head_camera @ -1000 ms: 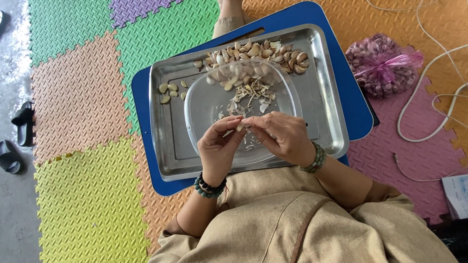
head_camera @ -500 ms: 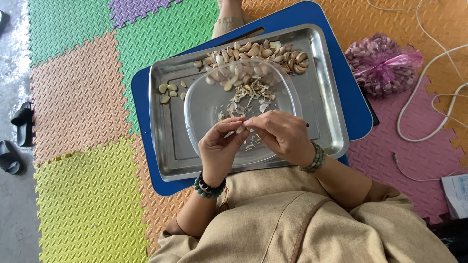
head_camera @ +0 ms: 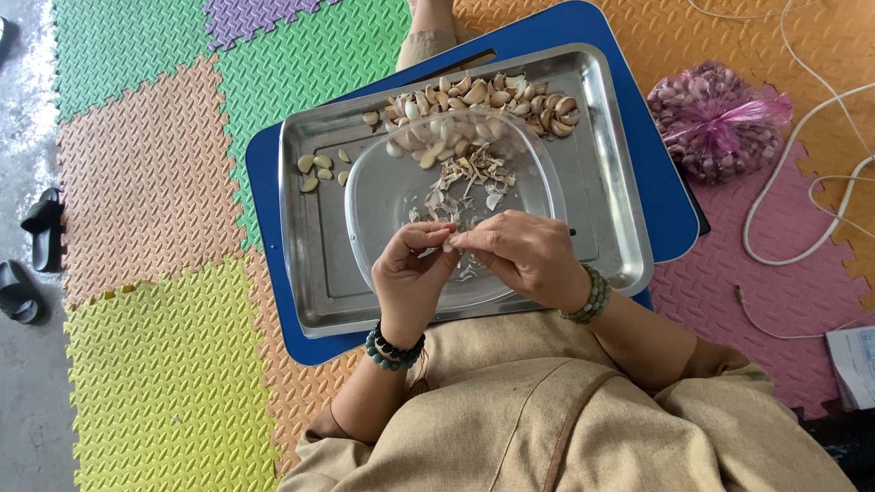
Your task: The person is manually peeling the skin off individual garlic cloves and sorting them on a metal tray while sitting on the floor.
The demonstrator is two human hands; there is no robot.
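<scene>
My left hand and my right hand meet over a clear plastic bowl, both pinching one small garlic clove between the fingertips. Papery garlic skins lie in the bowl. The bowl sits in a metal tray on a blue board. A heap of unpeeled cloves lies at the tray's far edge. Several peeled cloves lie at the tray's far left.
Coloured foam mats cover the floor. A pink net bag of garlic lies to the right, with white cord beside it. Black sandals sit at the left edge. A paper lies at the right.
</scene>
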